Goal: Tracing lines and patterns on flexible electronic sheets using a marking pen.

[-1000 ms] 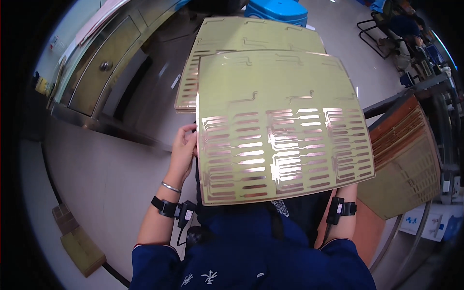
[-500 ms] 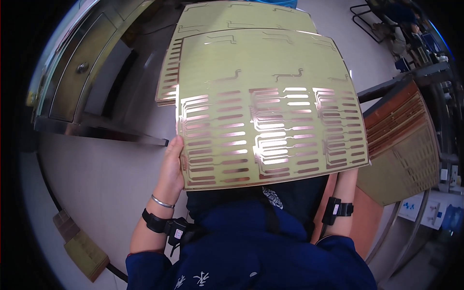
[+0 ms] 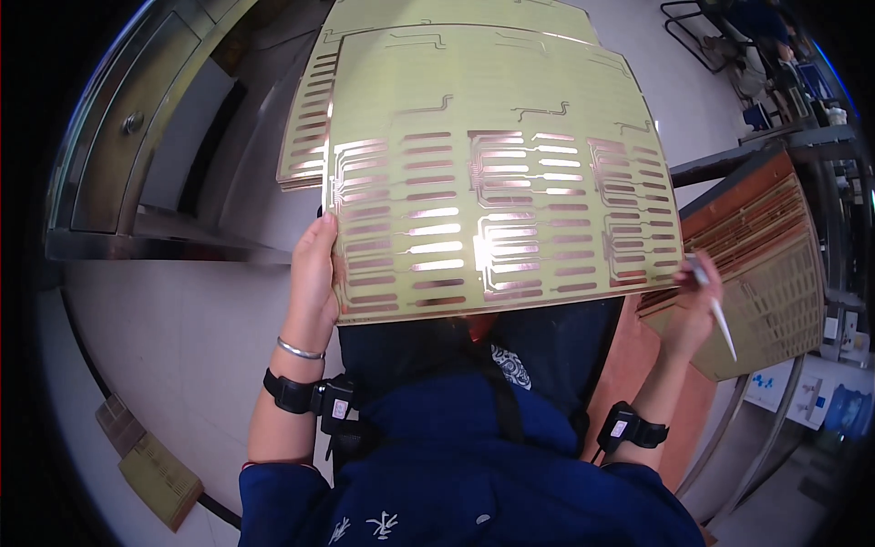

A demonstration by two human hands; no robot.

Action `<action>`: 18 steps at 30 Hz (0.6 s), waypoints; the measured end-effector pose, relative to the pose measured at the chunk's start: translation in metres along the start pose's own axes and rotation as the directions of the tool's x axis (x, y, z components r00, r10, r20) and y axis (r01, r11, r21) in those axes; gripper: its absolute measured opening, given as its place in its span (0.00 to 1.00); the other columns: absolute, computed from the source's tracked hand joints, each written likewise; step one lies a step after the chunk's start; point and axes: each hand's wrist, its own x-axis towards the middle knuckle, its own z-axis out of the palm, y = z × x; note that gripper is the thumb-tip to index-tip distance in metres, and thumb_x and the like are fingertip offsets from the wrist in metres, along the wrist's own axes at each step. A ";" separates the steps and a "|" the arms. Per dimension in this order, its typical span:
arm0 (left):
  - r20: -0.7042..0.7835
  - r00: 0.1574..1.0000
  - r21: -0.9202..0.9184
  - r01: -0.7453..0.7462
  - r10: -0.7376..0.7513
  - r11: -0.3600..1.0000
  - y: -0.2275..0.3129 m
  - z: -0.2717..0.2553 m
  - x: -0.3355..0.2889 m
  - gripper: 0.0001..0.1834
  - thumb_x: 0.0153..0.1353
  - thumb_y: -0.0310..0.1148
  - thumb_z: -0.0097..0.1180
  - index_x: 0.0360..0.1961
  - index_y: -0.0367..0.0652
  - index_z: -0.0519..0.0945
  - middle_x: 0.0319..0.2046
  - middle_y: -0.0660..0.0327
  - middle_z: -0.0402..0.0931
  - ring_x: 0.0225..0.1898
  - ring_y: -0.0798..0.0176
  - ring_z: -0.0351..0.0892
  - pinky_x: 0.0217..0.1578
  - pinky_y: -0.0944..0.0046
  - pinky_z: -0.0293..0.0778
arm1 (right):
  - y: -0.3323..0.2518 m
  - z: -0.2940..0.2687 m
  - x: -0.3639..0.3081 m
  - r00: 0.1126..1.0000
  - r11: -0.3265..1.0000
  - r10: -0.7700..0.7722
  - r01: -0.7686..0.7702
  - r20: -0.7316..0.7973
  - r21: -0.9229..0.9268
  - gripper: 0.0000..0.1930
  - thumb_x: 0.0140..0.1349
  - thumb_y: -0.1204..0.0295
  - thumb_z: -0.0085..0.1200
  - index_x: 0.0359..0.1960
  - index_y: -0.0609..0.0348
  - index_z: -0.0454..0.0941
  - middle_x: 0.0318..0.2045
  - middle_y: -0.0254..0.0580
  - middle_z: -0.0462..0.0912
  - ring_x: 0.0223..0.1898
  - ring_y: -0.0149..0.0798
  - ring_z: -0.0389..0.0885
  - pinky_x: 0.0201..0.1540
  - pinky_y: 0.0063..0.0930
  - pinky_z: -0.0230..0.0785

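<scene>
A large yellow-green circuit board panel (image 3: 428, 87) with shiny copper traces is held up in front of me, tilted. My left hand (image 3: 314, 269) grips its lower left edge, the thumb on the face and the other fingers hidden behind. At the lower right corner, my right hand (image 3: 697, 296) holds a slim white tool with a tapered end (image 3: 720, 314); its exact kind is unclear. The right fingers are curled close to the panel's edge; whether they also touch it I cannot tell. Behind the held panel lies a stack of similar panels (image 3: 303, 123).
More copper-patterned panels (image 3: 775, 292) lean in a rack at the right. A small stack of boards (image 3: 162, 479) stands low at the left. A metal cabinet (image 3: 118, 155) is at the upper left, and a metal-framed chair (image 3: 688, 36) at the upper right.
My right hand has come out from behind the panel to its lower right corner, and the white tool now shows. The panel and my left hand have shifted slightly up and left in view.
</scene>
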 end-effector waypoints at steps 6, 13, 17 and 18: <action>0.002 1.000 0.005 -0.015 0.015 1.000 -0.002 -0.004 0.006 0.16 0.70 0.37 0.43 0.47 0.33 0.73 0.41 0.55 0.79 0.39 0.67 0.80 0.42 0.68 0.76 | -0.012 0.086 -0.022 0.707 0.981 0.148 -0.016 0.692 -0.194 0.05 0.55 0.75 0.57 0.33 0.62 0.78 0.29 0.40 0.82 0.29 0.31 0.79 0.34 0.23 0.72; -0.053 0.994 0.060 -0.096 0.099 0.994 -0.004 0.000 0.004 0.12 0.69 0.36 0.45 0.38 0.36 0.74 0.33 0.61 0.78 0.32 0.74 0.76 0.37 0.72 0.73 | -0.003 0.111 -0.028 0.731 0.980 0.076 0.071 0.679 -0.186 0.07 0.49 0.76 0.63 0.25 0.61 0.75 0.25 0.39 0.81 0.24 0.33 0.79 0.27 0.23 0.71; -0.075 0.992 0.081 -0.094 0.100 0.992 -0.003 0.001 0.002 0.12 0.69 0.36 0.46 0.37 0.37 0.74 0.33 0.61 0.78 0.33 0.74 0.76 0.37 0.73 0.73 | 0.004 0.113 -0.030 0.718 0.971 -0.004 0.169 0.696 -0.169 0.07 0.48 0.76 0.63 0.24 0.61 0.75 0.24 0.40 0.81 0.24 0.35 0.80 0.27 0.24 0.71; -0.079 0.992 0.083 -0.095 0.101 0.992 -0.003 0.001 0.002 0.12 0.69 0.36 0.46 0.37 0.37 0.74 0.33 0.61 0.78 0.33 0.73 0.76 0.37 0.73 0.73 | 0.005 0.114 -0.031 0.714 0.969 -0.025 0.189 0.699 -0.159 0.07 0.48 0.76 0.63 0.23 0.61 0.75 0.24 0.40 0.81 0.24 0.36 0.80 0.27 0.24 0.71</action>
